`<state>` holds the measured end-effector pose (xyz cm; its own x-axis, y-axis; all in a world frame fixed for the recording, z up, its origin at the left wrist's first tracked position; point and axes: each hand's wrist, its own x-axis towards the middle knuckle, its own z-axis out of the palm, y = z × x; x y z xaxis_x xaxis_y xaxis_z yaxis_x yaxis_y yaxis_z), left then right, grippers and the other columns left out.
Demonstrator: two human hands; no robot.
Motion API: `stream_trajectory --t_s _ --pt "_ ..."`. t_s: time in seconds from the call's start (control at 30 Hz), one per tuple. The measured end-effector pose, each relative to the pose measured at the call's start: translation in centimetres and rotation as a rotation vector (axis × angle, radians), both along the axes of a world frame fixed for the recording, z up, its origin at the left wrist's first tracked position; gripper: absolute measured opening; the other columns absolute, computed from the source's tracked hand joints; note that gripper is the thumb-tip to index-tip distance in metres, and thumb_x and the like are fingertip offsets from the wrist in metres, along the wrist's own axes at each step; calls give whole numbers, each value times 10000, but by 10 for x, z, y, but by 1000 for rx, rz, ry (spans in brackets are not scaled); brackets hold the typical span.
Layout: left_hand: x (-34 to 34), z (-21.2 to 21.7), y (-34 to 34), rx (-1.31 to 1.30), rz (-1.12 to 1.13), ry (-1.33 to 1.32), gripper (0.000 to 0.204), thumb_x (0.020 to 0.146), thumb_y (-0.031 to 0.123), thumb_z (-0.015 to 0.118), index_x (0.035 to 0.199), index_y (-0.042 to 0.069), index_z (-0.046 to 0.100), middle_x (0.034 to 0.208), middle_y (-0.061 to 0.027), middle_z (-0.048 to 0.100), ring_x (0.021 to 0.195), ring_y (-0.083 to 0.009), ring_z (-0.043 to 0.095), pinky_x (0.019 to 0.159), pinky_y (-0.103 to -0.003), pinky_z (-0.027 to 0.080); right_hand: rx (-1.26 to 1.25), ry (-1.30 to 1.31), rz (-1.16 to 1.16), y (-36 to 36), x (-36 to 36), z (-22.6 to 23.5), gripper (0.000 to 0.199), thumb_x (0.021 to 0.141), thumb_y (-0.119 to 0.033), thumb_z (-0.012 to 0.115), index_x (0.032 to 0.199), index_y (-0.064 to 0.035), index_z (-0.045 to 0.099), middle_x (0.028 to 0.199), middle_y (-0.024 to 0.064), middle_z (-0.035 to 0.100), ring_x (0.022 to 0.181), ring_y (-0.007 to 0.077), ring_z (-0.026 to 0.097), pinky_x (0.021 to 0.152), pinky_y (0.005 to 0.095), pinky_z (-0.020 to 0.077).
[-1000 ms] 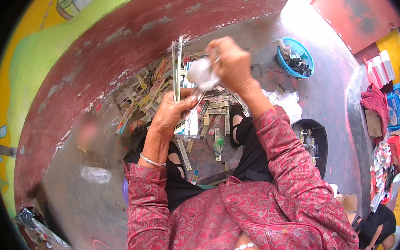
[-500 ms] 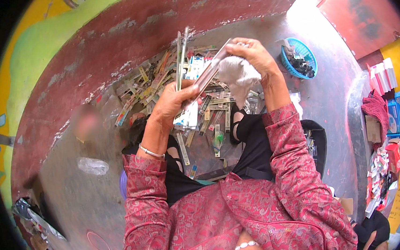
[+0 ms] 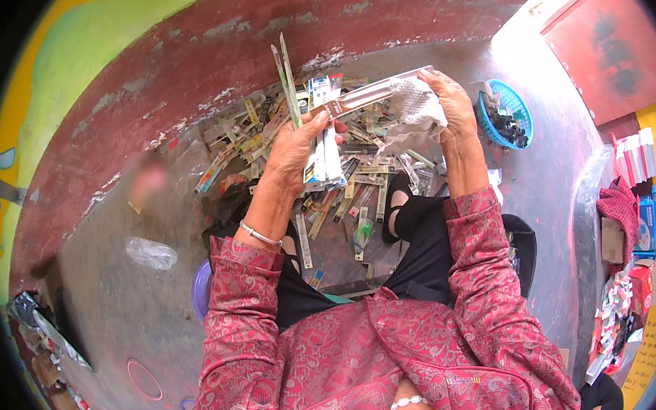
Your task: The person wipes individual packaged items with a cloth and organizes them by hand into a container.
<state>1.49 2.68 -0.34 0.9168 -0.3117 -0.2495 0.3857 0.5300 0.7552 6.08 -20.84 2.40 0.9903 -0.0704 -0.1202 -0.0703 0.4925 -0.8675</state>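
We see the left hand (image 3: 293,150), wrist bent upward, clamping a stack of long packets (image 3: 322,155). At its two o'clock the right hand (image 3: 451,103), forearm raised, grips a white cloth (image 3: 417,109) against one slim packet (image 3: 369,94).

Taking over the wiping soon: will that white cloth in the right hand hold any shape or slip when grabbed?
Probably floppy: the white cloth bunches and droops around the right hand. It looks light, since it hangs from a loose grip. Its mesh-like texture suggests it grips rather than slides on the long flat packet, whose other end the left hand holds.
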Motion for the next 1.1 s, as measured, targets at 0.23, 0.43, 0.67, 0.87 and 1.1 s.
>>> stream_trajectory --t_s 0.23,0.43,0.67,0.87,1.1 --pt "-2 -1 -5 6 75 -38 224 847 166 554 1010 14 571 813 -80 617 661 -110 602 533 -227 506 -896 -207 -564 3 -6 18 254 820 -246 616 831 7 595 660 66 615 576 129 574 514 275 438" --pt "-7 -2 -17 197 77 -105 230 848 146 539 1023 -1 569 789 -57 609 631 -107 588 546 -230 503 -1234 -677 -289 86 -35 5 177 820 -229 580 823 -52 567 751 116 599 624 278 596 534 357 458" --pt "-5 6 3 119 -73 -181 259 858 168 528 1026 -28 555 796 -75 608 624 -115 578 568 -238 493 -1108 -208 -4 41 -7 -6 245 820 -258 596 831 -14 595 686 131 616 616 191 602 550 320 452" --pt "1 10 1 283 -135 -293 276 864 226 494 963 -18 575 703 -48 585 591 -104 544 535 -209 432 -862 -465 426 21 -19 14 224 749 -206 635 855 -9 651 786 56 647 711 136 591 691 279 469" --pt "-4 19 -1 265 -162 -233 328 846 298 527 895 -24 564 660 -73 572 511 -120 525 470 -201 421 -758 -388 815 29 -34 21 215 675 -198 679 781 -16 636 702 38 616 666 116 555 626 273 439"
